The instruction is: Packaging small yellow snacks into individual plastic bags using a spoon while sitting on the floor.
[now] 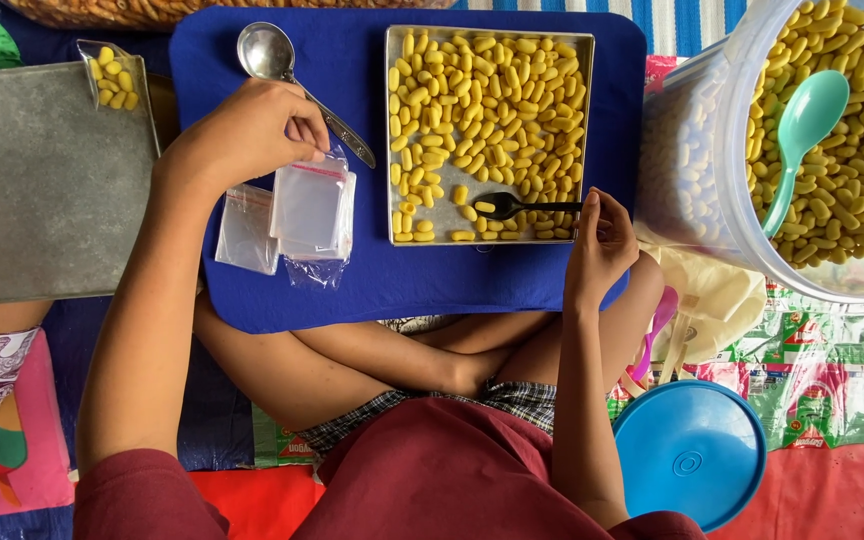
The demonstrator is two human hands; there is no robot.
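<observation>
Right hand [600, 245] on slim black spoon [512, 207] amid glossy yellow oval snacks [482, 95].

I see a deep blue lap tray [252, 300] carrying a silver metal pan [489, 34] of yellow snack pieces [492, 110], a black spoon [512, 206], a silver spoon [282, 70] and clear bags [312, 205] with red strips. A mint-green spoon [802, 130] sits in the translucent tub [732, 200]; the round lid [689, 452] is sky blue; my shorts [512, 395] are checked, my shirt [432, 470] maroon.
</observation>
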